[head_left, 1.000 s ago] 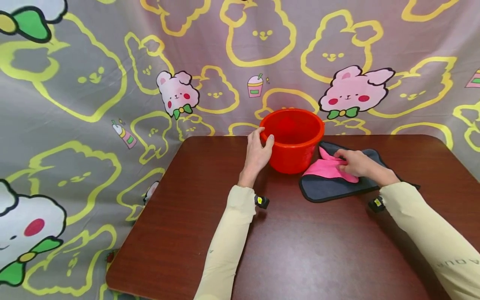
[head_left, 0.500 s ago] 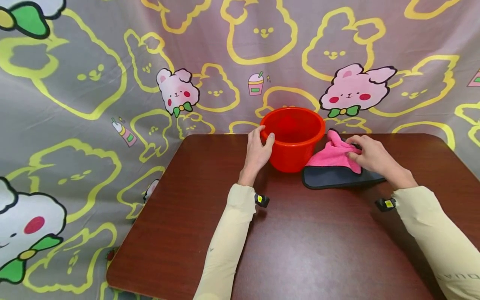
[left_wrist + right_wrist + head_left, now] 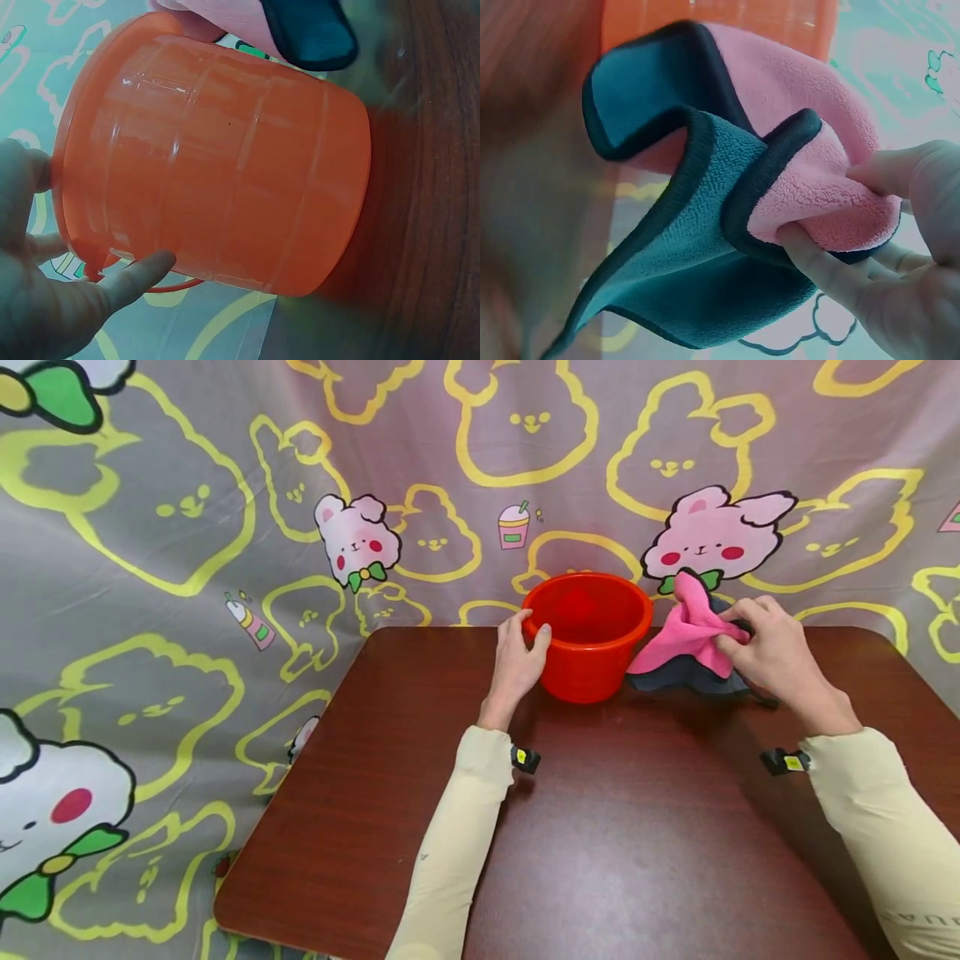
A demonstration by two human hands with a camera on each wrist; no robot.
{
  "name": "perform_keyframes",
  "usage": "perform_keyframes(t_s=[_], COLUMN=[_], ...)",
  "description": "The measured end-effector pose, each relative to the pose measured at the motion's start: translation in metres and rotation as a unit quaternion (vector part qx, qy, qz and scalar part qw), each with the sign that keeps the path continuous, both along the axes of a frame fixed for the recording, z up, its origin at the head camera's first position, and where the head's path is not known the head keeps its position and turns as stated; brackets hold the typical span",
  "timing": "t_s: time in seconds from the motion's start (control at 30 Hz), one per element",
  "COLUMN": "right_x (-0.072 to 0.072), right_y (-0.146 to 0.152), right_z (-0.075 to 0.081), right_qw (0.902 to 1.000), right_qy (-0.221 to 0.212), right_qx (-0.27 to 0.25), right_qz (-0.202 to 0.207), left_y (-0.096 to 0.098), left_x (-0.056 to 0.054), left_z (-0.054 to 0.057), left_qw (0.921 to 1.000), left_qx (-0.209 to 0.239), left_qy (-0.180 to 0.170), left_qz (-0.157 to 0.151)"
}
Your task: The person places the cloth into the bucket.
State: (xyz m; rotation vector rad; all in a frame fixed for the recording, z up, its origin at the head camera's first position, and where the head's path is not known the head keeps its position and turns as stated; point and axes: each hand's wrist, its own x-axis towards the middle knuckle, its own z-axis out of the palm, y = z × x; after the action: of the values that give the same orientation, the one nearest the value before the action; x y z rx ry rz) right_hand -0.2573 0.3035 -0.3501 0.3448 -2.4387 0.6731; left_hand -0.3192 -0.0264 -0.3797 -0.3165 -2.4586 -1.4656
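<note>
A red plastic bucket [image 3: 585,670] stands upright near the back of the table. My left hand [image 3: 519,656] grips its left side at the rim, the thumb [image 3: 142,277] lying along the outer wall. To the right of the bucket, a two-sided cleaning cloth [image 3: 693,631], pink on one face and dark grey with black edging on the other, hangs bunched from my right hand [image 3: 772,647]. Thumb and fingers pinch a fold of its pink side. In the right wrist view the lower part of the cloth [image 3: 705,300] droops in loose folds, and one corner trails down.
The brown wooden table [image 3: 600,835] extends toward me and to both sides, with rounded corners. Behind it and along the left hangs a grey curtain [image 3: 420,452] with rabbit drawings, close behind the bucket. A small black camera sits at each wrist.
My right hand has lifted the cloth from lying on the table, raising it up and slightly right, so it now hangs in folds. My left hand and the bucket have stayed put.
</note>
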Motion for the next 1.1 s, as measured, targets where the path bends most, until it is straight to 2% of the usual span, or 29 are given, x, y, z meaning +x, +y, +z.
perform_keyframes(t_s=[0.37, 0.63, 0.93, 1.1], right_x=[0.006, 0.012, 0.025, 0.031], right_y=[-0.005, -0.012, -0.026, -0.037], right_z=[0.033, 0.054, 0.082, 0.096], right_qw=[0.9937, 0.9820, 0.9712, 0.9678], right_qy=[0.108, 0.186, 0.222, 0.230], right_qx=[-0.026, -0.014, -0.027, -0.052], right_qz=[-0.016, 0.028, 0.082, 0.088], left_y=[0.000, 0.001, 0.000, 0.001], left_x=[-0.002, -0.002, -0.001, -0.001], left_z=[-0.002, -0.003, -0.002, -0.002], left_qw=[0.9999, 0.9999, 0.9999, 0.9999], left_qx=[-0.002, -0.008, -0.009, -0.008], left_qy=[0.011, 0.006, 0.007, 0.007], left_qz=[0.004, 0.004, 0.003, 0.004])
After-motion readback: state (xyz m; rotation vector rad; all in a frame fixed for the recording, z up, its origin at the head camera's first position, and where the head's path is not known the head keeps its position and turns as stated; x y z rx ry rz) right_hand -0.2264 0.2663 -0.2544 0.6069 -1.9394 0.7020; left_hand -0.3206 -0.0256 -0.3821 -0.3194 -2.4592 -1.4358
